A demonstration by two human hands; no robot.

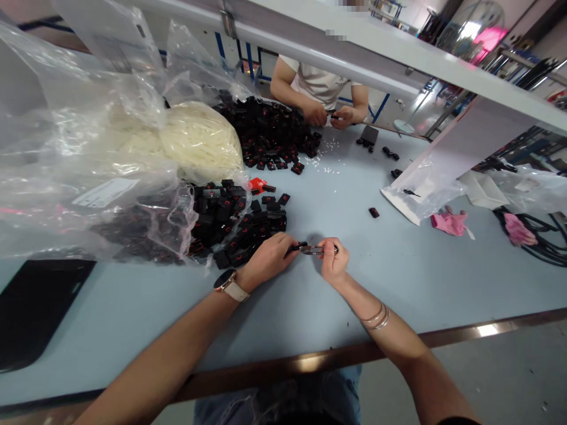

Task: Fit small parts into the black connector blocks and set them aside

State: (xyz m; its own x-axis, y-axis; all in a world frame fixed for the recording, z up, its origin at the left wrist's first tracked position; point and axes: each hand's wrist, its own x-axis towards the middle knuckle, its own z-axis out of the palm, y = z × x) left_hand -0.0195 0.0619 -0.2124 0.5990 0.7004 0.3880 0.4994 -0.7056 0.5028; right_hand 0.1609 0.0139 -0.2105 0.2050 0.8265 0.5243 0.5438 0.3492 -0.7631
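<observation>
My left hand [269,257] is closed in a pinch on a small black part [296,248] just above the pale blue table [398,277]. My right hand [333,260] is closed on a slim metal tool, perhaps tweezers [315,250], whose tip meets that part. The two hands sit close together near the middle of the table. Just left of my left hand lies a heap of small black and red parts [239,227] spilling from a clear plastic bag [88,195].
A bag of white parts [195,139] and a second black heap [270,133] lie farther back. Another person's hands [330,115] work across the table. A black tray [35,307] sits at left. Pink cloths [449,223], cables [540,236] and a plastic bag [425,183] lie right.
</observation>
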